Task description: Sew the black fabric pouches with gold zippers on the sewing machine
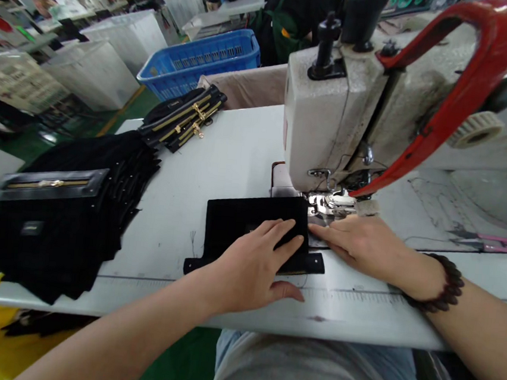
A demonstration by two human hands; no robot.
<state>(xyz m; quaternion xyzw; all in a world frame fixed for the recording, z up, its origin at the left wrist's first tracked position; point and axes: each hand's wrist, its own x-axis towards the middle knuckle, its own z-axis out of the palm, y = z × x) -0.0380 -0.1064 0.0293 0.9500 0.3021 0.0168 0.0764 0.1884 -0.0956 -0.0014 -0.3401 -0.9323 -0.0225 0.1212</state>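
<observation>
A black fabric panel point(227, 226) lies flat on the white sewing table, its upper right corner by the presser foot point(330, 203) of the sewing machine point(333, 102). Along its lower edge runs a strip point(316, 263) with small metal studs at the ends. My left hand point(258, 262) rests on the panel with fingers spread, thumb over the table. Close to the presser foot, my right hand point(360, 245) lies palm down with fingers stretched out, the fingertips at the panel's right edge. A dark bead bracelet point(446, 283) circles the right wrist.
At the left stands a pile of black fabric pieces point(67, 208), with zippered pieces point(188, 118) behind it. A blue basket point(203, 60) stands beyond the table. Pink-handled scissors point(499, 245) lie at the right. A red guard point(464, 97) arches over the machine head. Another person sits at the back.
</observation>
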